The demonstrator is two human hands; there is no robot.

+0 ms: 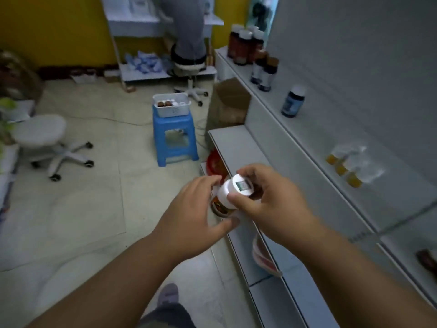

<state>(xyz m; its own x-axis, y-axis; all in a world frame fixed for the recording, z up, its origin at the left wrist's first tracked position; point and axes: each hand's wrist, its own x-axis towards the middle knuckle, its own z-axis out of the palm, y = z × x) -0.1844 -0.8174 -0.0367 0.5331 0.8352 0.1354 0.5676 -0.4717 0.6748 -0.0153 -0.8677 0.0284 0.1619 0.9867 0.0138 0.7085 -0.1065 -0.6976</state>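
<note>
Two hands hold one bottle (224,197) in the air over the front edge of the shelf (238,143), above its lowest step. The bottle is tilted, with its white cap (238,188) turned up toward the camera and its amber body pointing down and to the left. The right hand (267,200) grips the cap, thumb on the near side and fingers curled round the far side. The left hand (194,209) grasps the body, with fingertips on its upper side just below the cap and the thumb stretched beneath its base. A small printed label sits on top of the cap, too blurred to read.

On the shelf's upper step, right of the held bottle, lies a clear bag (354,159) with small yellow vials in it. Farther along that step stands a blue bottle (293,101), then two small dark bottles (263,69). At the far end is a cluster of brown bottles (246,43) with white caps. An open brown box (230,102) stands on the floor against the shelf's far end.

Out on the floor, left of the shelf, is a blue stool (175,138) with a white basket (171,107) on top. The basket holds brown and white things that I cannot make out. Well left of the shelf stands a white swivel chair (42,131). Beyond the shelf's far end a person (186,31) sits on another swivel chair.
</note>
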